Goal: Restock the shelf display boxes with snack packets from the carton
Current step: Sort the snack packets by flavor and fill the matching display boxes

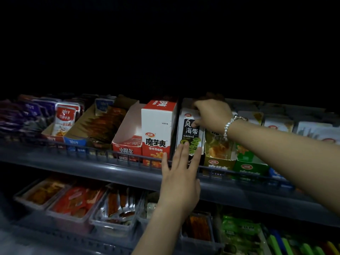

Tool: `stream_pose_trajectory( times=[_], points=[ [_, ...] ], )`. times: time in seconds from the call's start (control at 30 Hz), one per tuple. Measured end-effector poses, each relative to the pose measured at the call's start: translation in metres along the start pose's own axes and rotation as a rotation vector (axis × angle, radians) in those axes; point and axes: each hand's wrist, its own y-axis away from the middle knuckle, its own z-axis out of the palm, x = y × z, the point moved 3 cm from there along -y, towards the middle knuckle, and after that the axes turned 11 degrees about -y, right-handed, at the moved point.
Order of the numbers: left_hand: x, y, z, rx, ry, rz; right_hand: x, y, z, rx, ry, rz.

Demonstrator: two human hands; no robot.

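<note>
A white and black snack packet box with green kelp pictures stands upright on the upper shelf, between a tall red and white box and a yellow display box. My right hand grips its top edge, thumb on the front face. My left hand has straight fingers pressed flat against its lower front. No carton is in view.
The upper shelf has a low rail along its front. A low red display box sits left of the tall box, with more snack boxes further left and right. Clear bins of packets fill the lower shelf.
</note>
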Motion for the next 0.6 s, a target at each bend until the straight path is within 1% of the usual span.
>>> stream_pose_trajectory(
  times=[0.07,0.23,0.37,0.47,0.53,0.6],
  points=[
    [0.0,0.0,0.001,-0.003,0.003,-0.003,-0.001,0.001,0.001,-0.002,0.04,-0.02],
    [0.001,-0.001,0.003,0.021,0.006,-0.014,0.004,0.002,-0.002,0.026,0.001,-0.028],
    [0.005,0.001,0.002,0.045,0.016,-0.017,0.01,0.019,-0.011,0.124,-0.026,-0.11],
    [0.012,0.009,0.002,0.117,0.04,0.019,0.018,0.056,-0.018,0.263,-0.071,-0.221],
    [0.021,0.018,0.005,0.198,0.024,0.053,0.026,0.09,-0.02,0.323,-0.128,-0.217],
    [0.032,0.029,0.011,0.277,0.052,0.07,0.036,0.127,-0.017,0.312,-0.192,-0.169]
  ],
)
